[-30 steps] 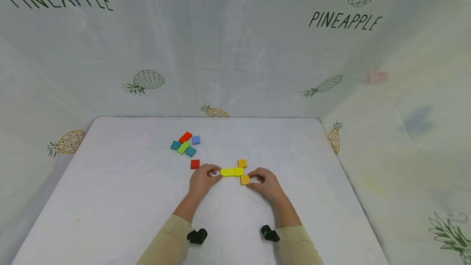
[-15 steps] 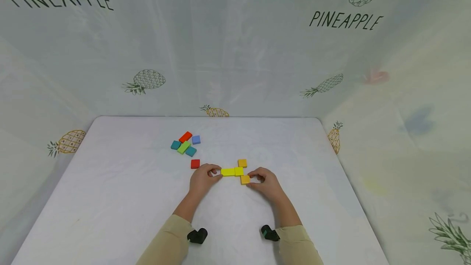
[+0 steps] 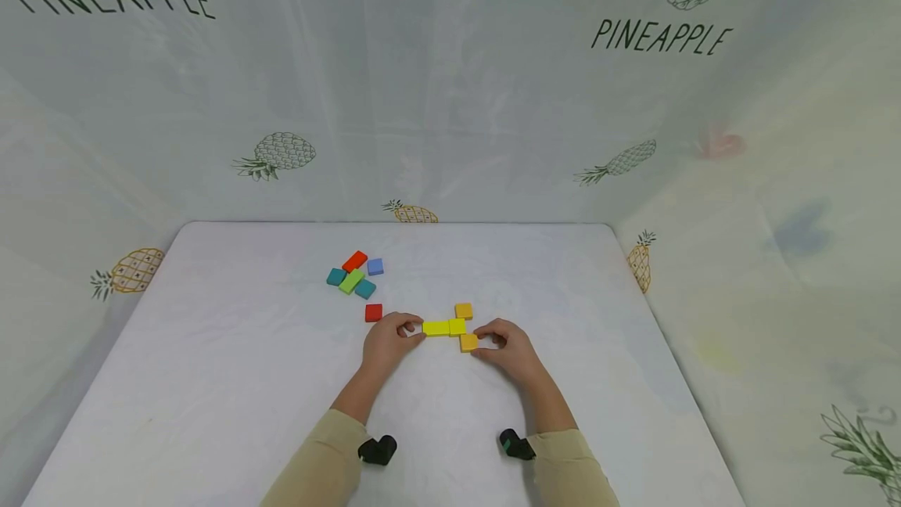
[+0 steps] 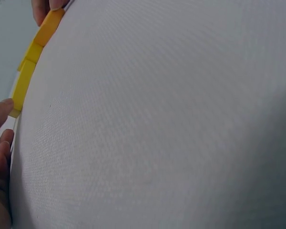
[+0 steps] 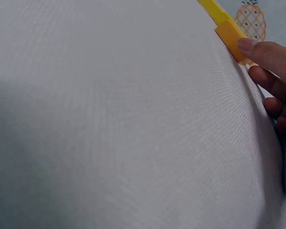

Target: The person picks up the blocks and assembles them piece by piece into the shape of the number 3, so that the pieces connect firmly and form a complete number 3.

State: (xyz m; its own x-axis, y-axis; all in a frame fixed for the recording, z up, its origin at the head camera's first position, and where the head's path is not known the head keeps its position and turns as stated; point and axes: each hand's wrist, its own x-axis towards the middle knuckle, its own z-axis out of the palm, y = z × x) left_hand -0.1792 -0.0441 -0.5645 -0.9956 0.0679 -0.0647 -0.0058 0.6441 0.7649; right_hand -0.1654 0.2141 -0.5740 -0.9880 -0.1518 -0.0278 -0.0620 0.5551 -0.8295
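Observation:
My left hand (image 3: 385,343) pinches the left end of a long yellow block (image 3: 436,329) between thumb and forefinger. Against that block's right end lies a square yellow block (image 3: 457,327). An orange-yellow block (image 3: 468,343) touches the square one at its near right corner, and my right hand (image 3: 514,350) holds it by its right end. In the right wrist view the thumb lies on the side of this orange-yellow block (image 5: 230,39). Another orange-yellow block (image 3: 463,311) sits at the square one's far side. The left wrist view shows the long yellow block (image 4: 23,86) under the left thumb.
A red square block (image 3: 374,313) lies just beyond the left hand. Farther back left, a loose group holds an orange-red block (image 3: 355,260), a light green block (image 3: 351,282), a blue block (image 3: 375,267) and two teal blocks (image 3: 364,289). All rest on a white table (image 3: 232,350).

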